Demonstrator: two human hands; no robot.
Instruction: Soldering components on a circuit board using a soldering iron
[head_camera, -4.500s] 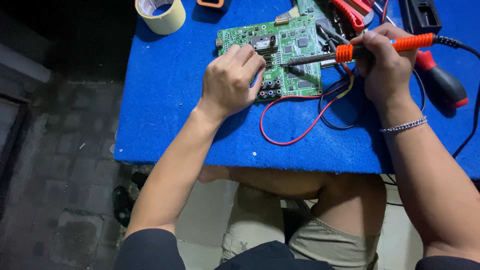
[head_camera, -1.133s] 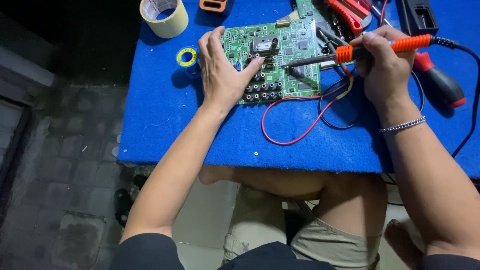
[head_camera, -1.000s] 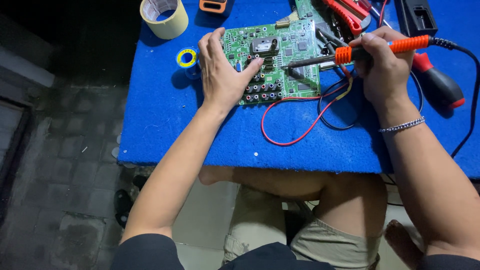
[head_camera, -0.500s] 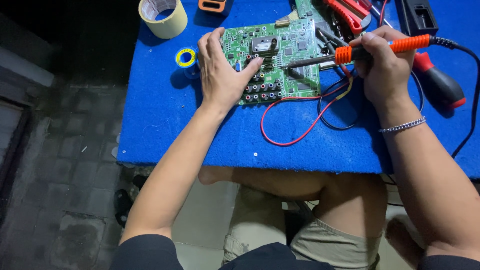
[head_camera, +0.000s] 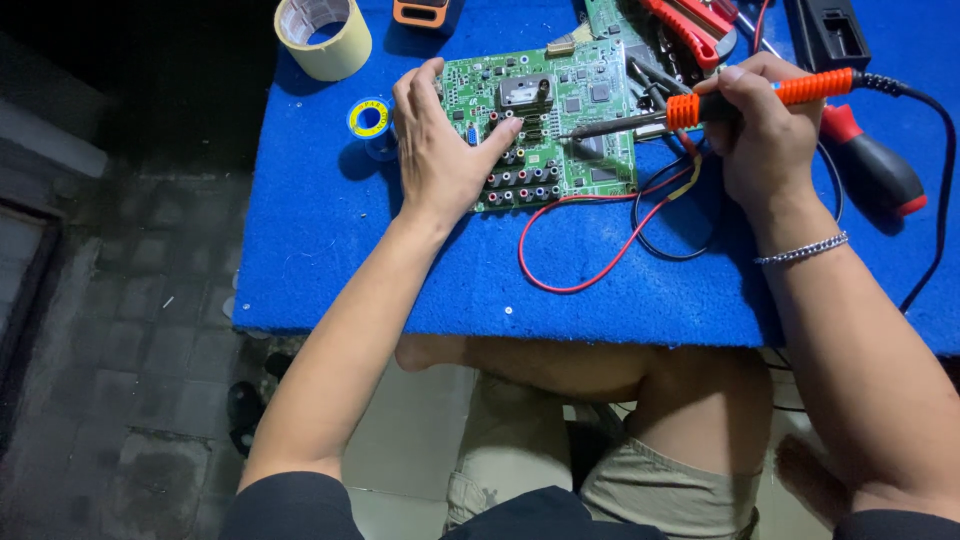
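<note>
A: Big blue desk (head_camera: 330, 260) fills the view, and on its far middle lies one green circuit board (head_camera: 560, 120), flat, with a row of round sockets along its near edge.

B: Left hand (head_camera: 440, 150) is spread flat on the board's left part, open, pinning rather than pinching. Right hand (head_camera: 765, 130) is closed around one soldering iron (head_camera: 700, 105), orange handle, tip down on the board just right of the middle.

A: Risk from here, I'd say: the left fingertips sit close to that hot tip. A slip of the board or a twitch of the iron could burn a finger or bridge neighbouring pins.

B: And the iron's black cord trails off to the right, so a snag could tug the tip sideways. One red wire (head_camera: 590, 260) and one black wire loop on the desk near the board, under the right wrist, easy to catch.

A: Counting the rest: one roll of tan tape (head_camera: 322, 38) at the far left, one red-handled screwdriver (head_camera: 870, 165) at the right, one small solder spool (head_camera: 370, 118) touching the left hand's far side.

B: One bracelet (head_camera: 800, 250) on the right wrist.
</note>
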